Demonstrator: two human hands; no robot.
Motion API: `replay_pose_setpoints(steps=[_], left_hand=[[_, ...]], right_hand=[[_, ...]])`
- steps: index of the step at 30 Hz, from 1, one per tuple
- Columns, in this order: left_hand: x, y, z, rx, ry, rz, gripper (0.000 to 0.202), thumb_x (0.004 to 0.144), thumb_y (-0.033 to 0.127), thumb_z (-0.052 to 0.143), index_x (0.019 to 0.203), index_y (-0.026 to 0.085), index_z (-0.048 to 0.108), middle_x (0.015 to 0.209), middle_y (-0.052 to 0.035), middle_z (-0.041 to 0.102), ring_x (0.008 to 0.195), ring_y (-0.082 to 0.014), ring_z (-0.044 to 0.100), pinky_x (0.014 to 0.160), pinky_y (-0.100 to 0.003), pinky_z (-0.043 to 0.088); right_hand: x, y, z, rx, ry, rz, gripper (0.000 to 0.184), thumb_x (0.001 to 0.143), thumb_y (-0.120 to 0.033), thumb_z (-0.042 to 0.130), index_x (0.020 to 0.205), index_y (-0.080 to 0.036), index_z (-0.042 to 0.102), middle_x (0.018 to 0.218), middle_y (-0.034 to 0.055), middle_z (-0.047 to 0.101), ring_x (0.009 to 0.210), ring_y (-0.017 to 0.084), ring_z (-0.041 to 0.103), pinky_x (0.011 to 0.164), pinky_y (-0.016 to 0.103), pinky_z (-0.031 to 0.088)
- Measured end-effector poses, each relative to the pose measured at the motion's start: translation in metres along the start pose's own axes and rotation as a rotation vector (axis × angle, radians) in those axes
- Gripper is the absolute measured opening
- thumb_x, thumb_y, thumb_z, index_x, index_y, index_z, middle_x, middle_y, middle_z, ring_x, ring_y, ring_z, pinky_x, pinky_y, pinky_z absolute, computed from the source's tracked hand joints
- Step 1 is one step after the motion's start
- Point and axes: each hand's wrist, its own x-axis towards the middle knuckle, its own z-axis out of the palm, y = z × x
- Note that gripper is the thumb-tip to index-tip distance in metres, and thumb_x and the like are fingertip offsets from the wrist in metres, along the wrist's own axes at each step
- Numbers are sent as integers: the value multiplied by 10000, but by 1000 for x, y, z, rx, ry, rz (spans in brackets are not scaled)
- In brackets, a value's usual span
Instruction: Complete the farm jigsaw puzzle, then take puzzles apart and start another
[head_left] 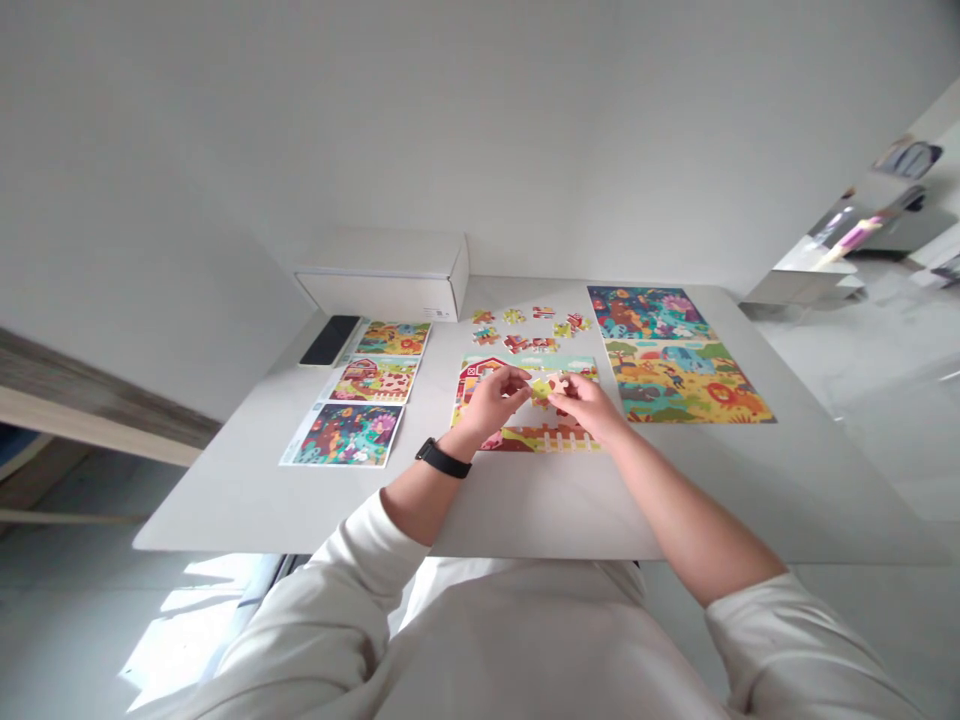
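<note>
My left hand (pixel 493 402) and my right hand (pixel 589 408) meet above a part-built barnyard jigsaw puzzle (pixel 556 436), their fingertips pinching a yellow-green jigsaw piece (pixel 540 390). A paler piece seems to touch it, but the fingers hide most of both. The puzzle shows a red barn and white fence, and my hands cover its middle. Just beyond it lie several loose jigsaw pieces (pixel 523 332). To the right, two assembled jigsaw puzzles (pixel 679 355) lie end to end. A black watch (pixel 442 458) circles my left wrist.
Three printed picture cards (pixel 373 379) lie in a column left of my hands, beyond them a black phone (pixel 328 340). A white cardboard box (pixel 382 277) stands at the far edge of the white table (pixel 551 512). A wall rises behind the table.
</note>
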Motion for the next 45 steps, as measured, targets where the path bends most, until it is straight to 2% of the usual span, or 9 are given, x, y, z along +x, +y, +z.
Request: replay_pose_setpoints(steps=[5,10,14,17,23,27,33,41,45], left_hand=[[-2,2,-3,-87,-40,-28,385,902,423,807,1168,183,667,992,-48,697,762,-121,649,572,-211,535],[-4,6,1,-94,-90,-63,399,858,433,841,1102,171,664,846,-8,661,700,-108,607,554,-196,514],[-3,3,-1,-58,-65,-81,371,851,411,831,1090,174,674,816,2,652,671,-104,587,546,-198,490],[-3,3,-2,12,-66,-79,325,867,378,798,1095,173,690,790,9,645,645,-100,566,556,-205,472],[-7,13,-3,218,-107,-8,239,918,306,681,1112,173,721,824,-4,686,714,-117,611,671,-233,493],[-11,19,-3,384,-143,36,277,935,262,642,1190,193,727,883,-9,735,757,-132,658,718,-250,502],[-16,20,-2,573,-194,61,312,935,242,688,1242,227,742,935,-12,771,784,-155,692,714,-265,495],[-17,22,0,745,-224,35,326,947,250,720,1271,248,751,977,-30,786,875,-205,736,758,-284,530],[-17,20,0,778,-236,60,316,944,232,718,1258,244,755,991,-38,786,912,-217,744,825,-296,554]], right_hand=[[1,0,2,12,9,3,436,745,-576,855,995,-265,678,963,22,750,961,261,725,832,370,596],[1,-2,-1,45,-8,-12,441,747,-576,869,971,-250,672,959,24,749,931,251,709,803,350,562],[0,-5,-10,2,59,-31,419,804,-602,821,964,-245,672,893,15,730,886,226,687,772,324,530],[1,-5,-17,-73,83,-63,419,821,-581,806,1033,-235,704,896,15,728,850,201,669,784,319,524],[3,2,-23,-251,8,-108,403,865,-535,772,1127,-229,740,874,22,730,783,195,667,711,312,526],[0,3,-25,-446,-13,-157,260,904,-423,734,1091,-244,764,878,20,765,767,188,681,733,312,528],[-2,3,-25,-589,-65,-153,145,908,-296,719,1037,-248,761,872,13,794,743,185,707,722,297,519],[-4,-1,-23,-687,-104,-150,150,881,-248,735,1029,-244,759,842,2,787,704,170,685,683,276,489],[-4,0,-23,-720,-110,-143,167,866,-228,745,1031,-246,752,827,-8,779,687,161,672,666,268,470]])
